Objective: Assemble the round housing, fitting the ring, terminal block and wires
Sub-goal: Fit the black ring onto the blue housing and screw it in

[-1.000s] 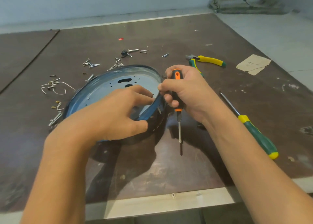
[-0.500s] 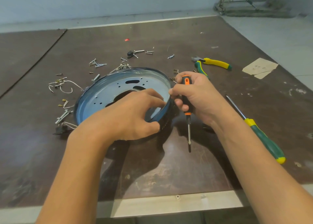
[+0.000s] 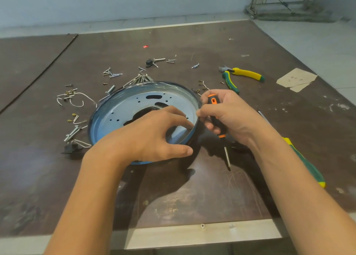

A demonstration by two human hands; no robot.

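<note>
Over the last second little had altered in the work itself: the left hand (image 3: 146,137) had stayed clamped on the near-right rim of the round housing (image 3: 119,116), fingers inside and thumb outside, though it had slid back enough to uncover more of the dark central cutout. The right hand (image 3: 229,116) had kept its fingers curled around the orange-and-black screwdriver (image 3: 212,100), blade hanging down towards the table and idle, while its thumb and forefinger met at the rim just right of centre. Whether they pinched a small fastener there could not be told. That suggested a fiddly fitting step at the rim was in hand, with no screw yet being driven and the assembly far from finished. The housing lay open side up in the middle of the frame. The white wires (image 3: 77,98) were loose on the left, well apart from it, among scattered screws (image 3: 111,73). The dark brown table (image 3: 192,193) was scuffed, with a pale metal strip along its near edge. Yellow-and-green pliers (image 3: 244,73) lay at the upper right, a green-handled screwdriver (image 3: 306,164) at the right, a cardboard scrap (image 3: 294,78) beyond. A pale wall (image 3: 134,2) and a metal frame (image 3: 285,2) closed the top
</note>
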